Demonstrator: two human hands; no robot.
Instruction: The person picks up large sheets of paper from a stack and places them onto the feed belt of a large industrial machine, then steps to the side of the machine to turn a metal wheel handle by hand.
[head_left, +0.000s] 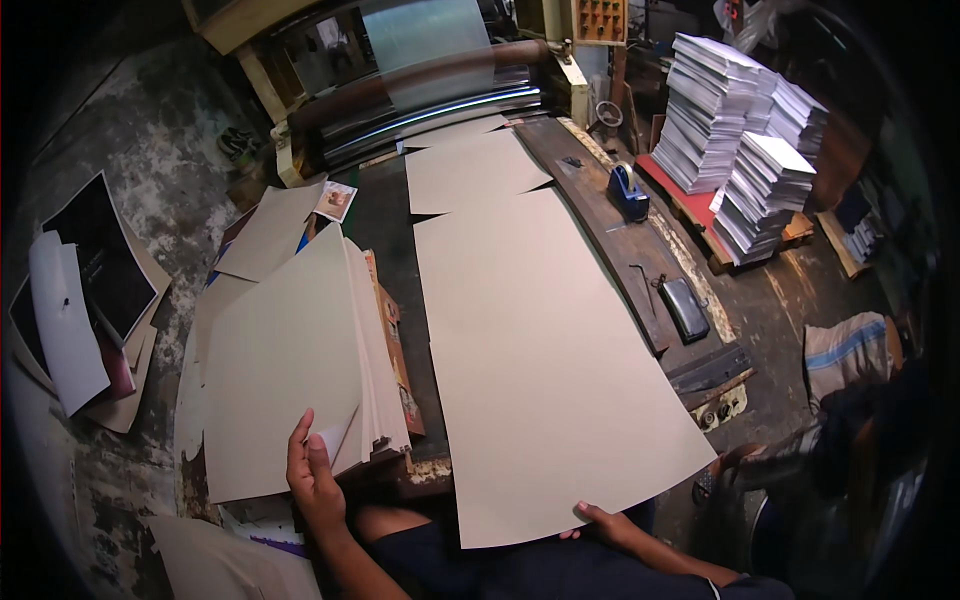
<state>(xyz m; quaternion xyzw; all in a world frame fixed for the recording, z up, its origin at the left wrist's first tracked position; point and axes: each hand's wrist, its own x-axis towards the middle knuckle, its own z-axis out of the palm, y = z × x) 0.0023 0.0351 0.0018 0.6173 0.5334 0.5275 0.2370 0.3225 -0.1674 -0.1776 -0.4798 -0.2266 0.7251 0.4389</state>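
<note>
Before the rollers (pixel 432 118): a beige sheet (pixel 550 350) is lying lengthwise.
Right hand (pixel 610 528): grip is pinching its near edge.
Left hand (pixel 318 487): grip is standing loosely open, contact unclear, at the stack (pixel 285 375) front-left of the rollers.

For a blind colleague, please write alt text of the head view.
A person's right hand holds a beige sheet by its edge, in line with sheets leading to a roller machine. The left hand is at the corner of a beige stack.
</note>
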